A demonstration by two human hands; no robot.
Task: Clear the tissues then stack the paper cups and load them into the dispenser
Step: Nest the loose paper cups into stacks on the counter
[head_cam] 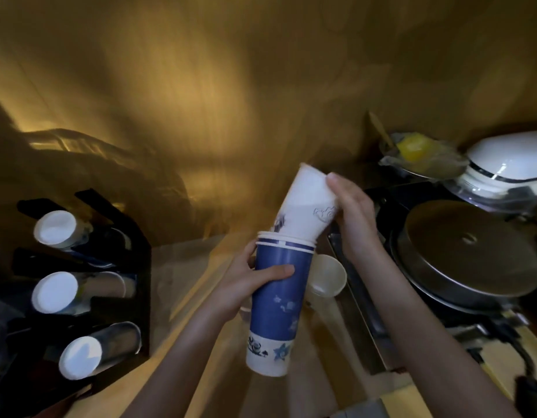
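Observation:
My left hand (249, 282) grips a blue paper cup stack (276, 303) upright above the counter, thumb across its front. A white paper cup (303, 203) is tilted, with its lower end inside the stack's rim. My right hand (354, 218) holds that white cup from the right side. A single loose white cup (327, 276) lies just behind the stack, open mouth toward me. The black cup dispenser (89, 276) stands at the left with three tubes, each showing a white cup bottom. No tissues are visible.
A stove with a steel lidded pan (469, 251) is at the right. Behind it sit a white appliance (508, 161) and a bowl with something yellow (418, 152). The wooden counter (194, 285) runs between the dispenser and the stove. The wall behind is blurred.

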